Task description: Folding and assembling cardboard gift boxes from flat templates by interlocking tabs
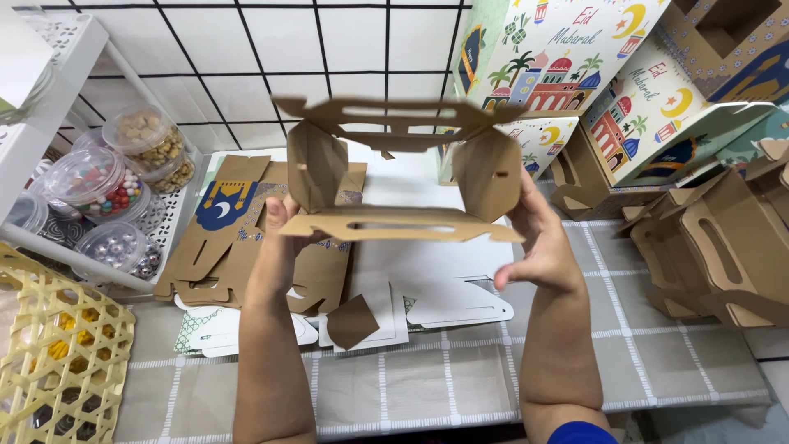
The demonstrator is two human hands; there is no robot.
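Both hands (pixel 279 226) (pixel 538 242) hold up a brown cardboard box (pixel 399 168).

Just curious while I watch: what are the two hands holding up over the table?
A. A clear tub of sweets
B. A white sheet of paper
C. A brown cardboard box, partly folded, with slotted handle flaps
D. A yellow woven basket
C: the left hand and right hand grip the sides of a brown cardboard box, its slotted flaps open.

L hand (pixel 283 226), R hand (pixel 538 238) raised, fingers gripping
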